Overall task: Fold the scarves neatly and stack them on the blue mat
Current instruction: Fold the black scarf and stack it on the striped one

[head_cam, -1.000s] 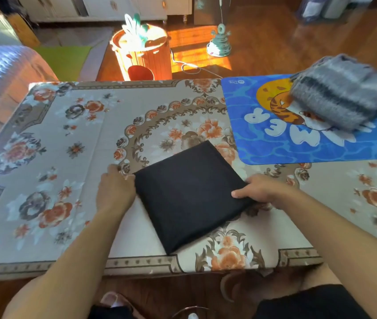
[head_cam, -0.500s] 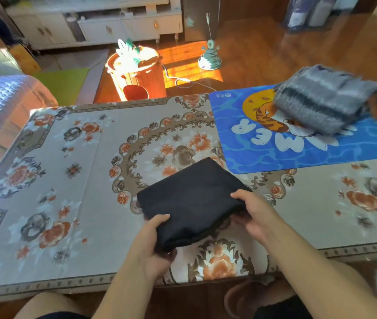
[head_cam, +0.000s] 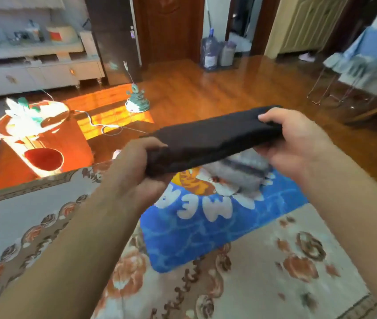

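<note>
The left hand (head_cam: 134, 166) grips one end of the folded black fabric scarf (head_cam: 210, 140), the right hand (head_cam: 297, 143) pinches the other, holding it level above the folded grey knitted scarf (head_cam: 242, 173) on the blue cartoon-printed mat (head_cam: 205, 238). The scarf looks soft, light and floppy; supporting both ends should keep the folds.

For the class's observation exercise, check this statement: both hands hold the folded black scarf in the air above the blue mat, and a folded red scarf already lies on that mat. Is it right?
One detail is wrong: the scarf on the blue mat is grey striped, not red. The head view shows it. The rest stands: the left hand and right hand hold the folded black scarf in the air above the mat.
</note>
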`<action>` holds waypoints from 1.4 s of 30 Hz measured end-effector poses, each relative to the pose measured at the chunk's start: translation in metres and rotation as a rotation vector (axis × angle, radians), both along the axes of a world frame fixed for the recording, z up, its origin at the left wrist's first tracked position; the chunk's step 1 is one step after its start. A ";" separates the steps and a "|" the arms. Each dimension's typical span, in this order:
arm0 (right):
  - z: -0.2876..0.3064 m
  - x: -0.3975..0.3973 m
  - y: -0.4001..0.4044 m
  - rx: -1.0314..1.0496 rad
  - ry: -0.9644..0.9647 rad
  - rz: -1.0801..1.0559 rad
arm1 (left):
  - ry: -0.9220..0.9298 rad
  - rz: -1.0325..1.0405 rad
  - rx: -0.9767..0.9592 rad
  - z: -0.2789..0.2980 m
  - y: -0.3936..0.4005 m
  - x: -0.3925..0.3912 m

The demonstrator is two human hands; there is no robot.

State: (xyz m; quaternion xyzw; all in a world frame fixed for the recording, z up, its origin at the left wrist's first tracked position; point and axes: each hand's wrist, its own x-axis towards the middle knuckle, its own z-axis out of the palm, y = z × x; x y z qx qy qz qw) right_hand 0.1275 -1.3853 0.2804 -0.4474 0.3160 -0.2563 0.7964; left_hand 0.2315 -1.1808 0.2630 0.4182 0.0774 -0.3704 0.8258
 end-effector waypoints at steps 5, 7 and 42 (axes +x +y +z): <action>0.034 0.052 -0.121 -0.007 -0.110 -0.110 | -0.071 0.008 -0.149 0.014 -0.121 0.016; 0.011 0.071 -0.169 0.015 0.003 -0.184 | -0.034 0.021 -0.106 -0.016 -0.169 0.012; -0.161 0.082 -0.250 0.158 0.465 -0.166 | -0.209 -0.181 0.949 -0.147 -0.288 0.049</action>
